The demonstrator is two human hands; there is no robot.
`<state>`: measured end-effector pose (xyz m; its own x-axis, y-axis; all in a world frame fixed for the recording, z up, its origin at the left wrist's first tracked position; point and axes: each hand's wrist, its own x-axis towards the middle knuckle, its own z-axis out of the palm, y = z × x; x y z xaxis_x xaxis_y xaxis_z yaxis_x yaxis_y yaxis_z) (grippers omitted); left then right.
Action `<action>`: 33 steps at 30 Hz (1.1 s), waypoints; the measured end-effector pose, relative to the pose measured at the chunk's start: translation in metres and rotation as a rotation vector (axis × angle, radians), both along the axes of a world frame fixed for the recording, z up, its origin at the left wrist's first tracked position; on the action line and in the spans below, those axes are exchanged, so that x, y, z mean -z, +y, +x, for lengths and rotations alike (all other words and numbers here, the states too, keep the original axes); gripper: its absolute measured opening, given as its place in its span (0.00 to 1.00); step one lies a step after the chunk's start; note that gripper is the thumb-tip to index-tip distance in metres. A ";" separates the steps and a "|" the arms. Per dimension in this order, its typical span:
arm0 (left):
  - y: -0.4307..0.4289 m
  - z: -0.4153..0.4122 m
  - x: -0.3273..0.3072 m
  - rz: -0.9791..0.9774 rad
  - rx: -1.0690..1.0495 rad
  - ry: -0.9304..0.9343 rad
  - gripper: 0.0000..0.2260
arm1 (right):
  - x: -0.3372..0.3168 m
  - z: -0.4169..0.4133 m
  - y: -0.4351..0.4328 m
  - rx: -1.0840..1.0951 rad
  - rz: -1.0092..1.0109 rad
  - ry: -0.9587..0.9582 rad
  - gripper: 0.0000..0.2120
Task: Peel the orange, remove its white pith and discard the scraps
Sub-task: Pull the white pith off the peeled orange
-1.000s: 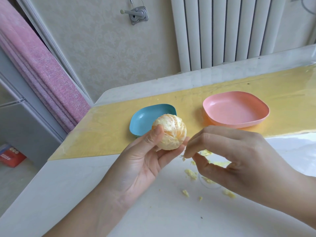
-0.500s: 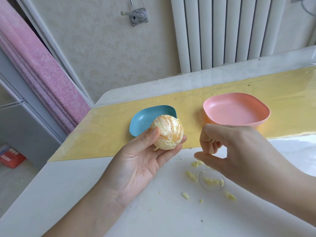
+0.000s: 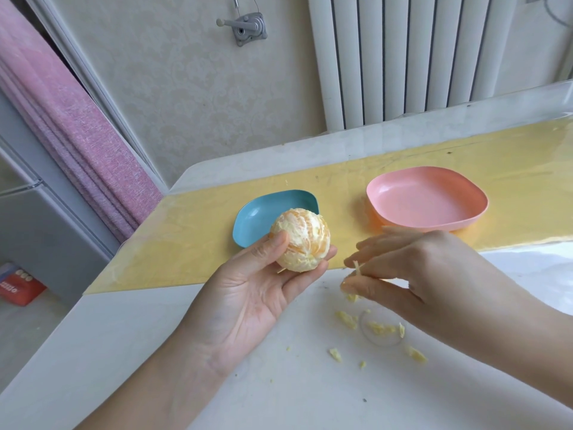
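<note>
While in left hand grip — round orange, seams roughly upright

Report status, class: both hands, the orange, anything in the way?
Left hand grips peeled orange, pith patches showing. Right hand pinches pith strand above scraps on table. Nothing in the way.

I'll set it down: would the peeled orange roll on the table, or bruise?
Probably rolls: the peeled orange looks nearly round, the table smooth. Likely squashes easily: bare segments show through the pith. Seemingly light: the left hand holds it by thumb and fingertips.
</note>
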<state>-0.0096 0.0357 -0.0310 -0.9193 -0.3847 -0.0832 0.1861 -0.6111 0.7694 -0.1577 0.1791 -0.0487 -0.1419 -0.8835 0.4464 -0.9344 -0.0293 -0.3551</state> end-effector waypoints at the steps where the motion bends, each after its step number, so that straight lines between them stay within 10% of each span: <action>1: 0.000 0.000 0.000 -0.005 -0.004 -0.001 0.23 | -0.003 0.001 0.000 0.033 -0.029 0.016 0.15; 21: 0.004 0.001 0.009 -0.173 -0.123 0.029 0.37 | -0.012 0.014 0.004 0.062 -0.377 -0.302 0.04; 27: 0.012 0.001 0.010 -0.397 -0.193 0.006 0.26 | -0.013 0.023 0.005 0.009 -0.405 -0.575 0.06; 33: 0.017 0.001 0.008 -0.569 -0.201 0.015 0.25 | -0.014 0.024 0.005 0.075 -0.400 -0.453 0.05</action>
